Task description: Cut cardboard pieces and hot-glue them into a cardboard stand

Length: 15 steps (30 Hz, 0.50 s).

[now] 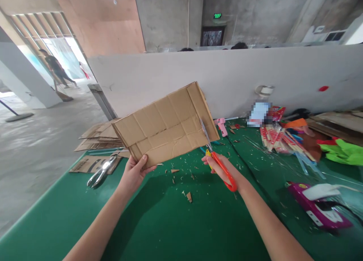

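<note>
My left hand (135, 172) grips the lower left corner of a creased brown cardboard sheet (166, 125) and holds it up above the green table (170, 223). My right hand (219, 166) is closed round the orange handles of a pair of scissors (217, 159). The scissor blades point up into the cardboard's lower right edge. Small cardboard scraps (187, 194) lie on the table beneath both hands.
A metal hole punch (100, 172) lies on flat cardboard pieces (98, 138) at the left. To the right are a purple glue gun (319, 206), bundles of sticks (279, 140), green paper (344, 151) and a pink tool (222, 125). A white partition (227, 75) backs the table. A person (56, 70) walks far left.
</note>
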Available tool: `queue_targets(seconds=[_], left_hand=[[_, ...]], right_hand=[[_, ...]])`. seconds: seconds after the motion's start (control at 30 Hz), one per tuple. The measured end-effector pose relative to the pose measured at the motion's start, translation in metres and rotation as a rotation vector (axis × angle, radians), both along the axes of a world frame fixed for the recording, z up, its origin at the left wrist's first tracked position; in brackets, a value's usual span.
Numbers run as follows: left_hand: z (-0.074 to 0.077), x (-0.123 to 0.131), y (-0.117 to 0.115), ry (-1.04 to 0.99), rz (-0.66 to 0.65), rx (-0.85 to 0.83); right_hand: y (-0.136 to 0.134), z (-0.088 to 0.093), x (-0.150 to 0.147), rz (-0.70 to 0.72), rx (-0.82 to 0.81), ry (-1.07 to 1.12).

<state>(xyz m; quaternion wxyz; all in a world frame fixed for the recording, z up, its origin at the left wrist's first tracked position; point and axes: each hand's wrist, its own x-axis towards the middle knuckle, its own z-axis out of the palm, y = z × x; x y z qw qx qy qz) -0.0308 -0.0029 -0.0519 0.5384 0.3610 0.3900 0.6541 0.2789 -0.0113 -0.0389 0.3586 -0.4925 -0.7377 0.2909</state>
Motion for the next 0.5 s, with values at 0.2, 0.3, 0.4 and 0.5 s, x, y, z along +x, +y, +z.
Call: queue_targets(seconds=[0.2, 0.3, 0.4, 0.5], left_hand=[[0.0033, 0.0017, -0.0024, 0.016, 0.003, 0.022], [0.0035, 0.0024, -0.0023, 0.014, 0.021, 0.015], [0.003, 0.004, -0.0028, 0.011, 0.014, 0.009], [0.001, 0.0065, -0.0027, 0.0, 0.008, 0.002]], right_hand=[[-0.0012, 0.0079, -0.0022, -0.214, 0.079, -0.116], [-0.0018, 0.0092, -0.0017, -0.243, 0.151, -0.188], [-0.0016, 0.0094, -0.0004, -0.255, 0.166, -0.237], [-0.0005, 0.0094, 0.0006, -0.275, 0.153, -0.275]])
